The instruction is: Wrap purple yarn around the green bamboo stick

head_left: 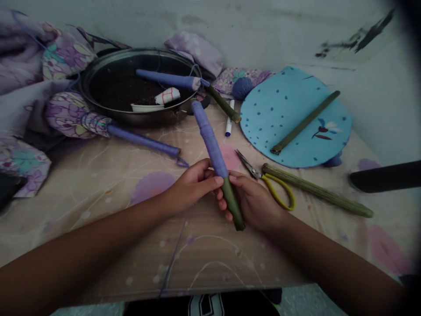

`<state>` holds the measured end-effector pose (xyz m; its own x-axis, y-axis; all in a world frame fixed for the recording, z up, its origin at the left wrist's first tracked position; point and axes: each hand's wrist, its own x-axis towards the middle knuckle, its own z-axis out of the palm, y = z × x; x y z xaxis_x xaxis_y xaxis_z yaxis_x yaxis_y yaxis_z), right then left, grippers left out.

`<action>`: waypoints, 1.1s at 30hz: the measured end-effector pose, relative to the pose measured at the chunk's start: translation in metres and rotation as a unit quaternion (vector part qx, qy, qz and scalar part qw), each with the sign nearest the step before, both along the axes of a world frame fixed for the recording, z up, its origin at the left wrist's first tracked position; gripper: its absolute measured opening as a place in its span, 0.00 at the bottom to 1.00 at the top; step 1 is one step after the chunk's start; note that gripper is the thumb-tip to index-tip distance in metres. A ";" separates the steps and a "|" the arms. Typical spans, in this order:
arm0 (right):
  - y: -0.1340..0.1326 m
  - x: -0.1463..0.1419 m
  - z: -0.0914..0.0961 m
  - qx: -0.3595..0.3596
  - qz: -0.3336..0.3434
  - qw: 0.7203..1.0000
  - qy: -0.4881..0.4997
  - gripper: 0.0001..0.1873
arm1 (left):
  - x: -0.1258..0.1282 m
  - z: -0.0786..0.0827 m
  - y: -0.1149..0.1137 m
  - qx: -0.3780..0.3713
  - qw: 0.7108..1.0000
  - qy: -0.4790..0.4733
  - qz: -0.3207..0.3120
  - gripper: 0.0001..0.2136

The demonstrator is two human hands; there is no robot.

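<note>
A green stick (pixel 213 151), wrapped in purple yarn along most of its length, is held between both my hands above the table. My right hand (pixel 253 202) is wrapped round the bare green lower end. My left hand (pixel 192 184) pinches the stick where the purple wrapping ends. A thin purple thread (pixel 171 259) runs from near my hands down to the table's front edge.
Yellow-handled scissors (pixel 272 184) and a bare green stick (pixel 315 189) lie right of my hands. A blue fabric disc (pixel 296 131) carries another stick (pixel 304 123). A metal pan (pixel 98 83) at the back holds a wrapped stick (pixel 167 79). Floral cloth (pixel 66 112) lies left.
</note>
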<state>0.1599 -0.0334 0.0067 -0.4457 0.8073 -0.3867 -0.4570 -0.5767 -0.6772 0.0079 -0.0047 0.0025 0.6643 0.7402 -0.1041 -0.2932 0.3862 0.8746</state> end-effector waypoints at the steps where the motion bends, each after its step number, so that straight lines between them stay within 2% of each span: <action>1: 0.000 0.000 0.000 -0.001 0.002 1.000 0.003 0.07 | 0.000 0.000 0.000 0.001 1.000 0.001 -0.001 0.08; 14: -0.002 0.001 -0.001 0.048 -0.014 0.997 -0.060 0.10 | 0.003 -0.003 -0.003 0.054 0.997 0.019 0.044 0.11; 20: -0.003 -0.001 0.000 0.057 -0.047 0.996 -0.053 0.11 | 0.002 -0.002 -0.002 0.031 0.999 0.006 0.043 0.10; 28: -0.002 0.000 0.001 0.017 -0.027 0.998 -0.050 0.14 | 0.001 -0.002 -0.003 0.026 0.999 0.001 0.035 0.08; 33: 0.000 -0.001 0.005 -0.016 -0.032 0.998 -0.048 0.12 | 0.001 -0.001 -0.003 0.052 0.997 0.034 0.045 0.11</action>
<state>0.1594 -0.0338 0.0113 -0.3528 0.8195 -0.4516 -0.4271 -0.5704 -0.7016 0.0086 -0.0076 0.0011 0.5881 0.8060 -0.0672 -0.2607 0.2676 0.9276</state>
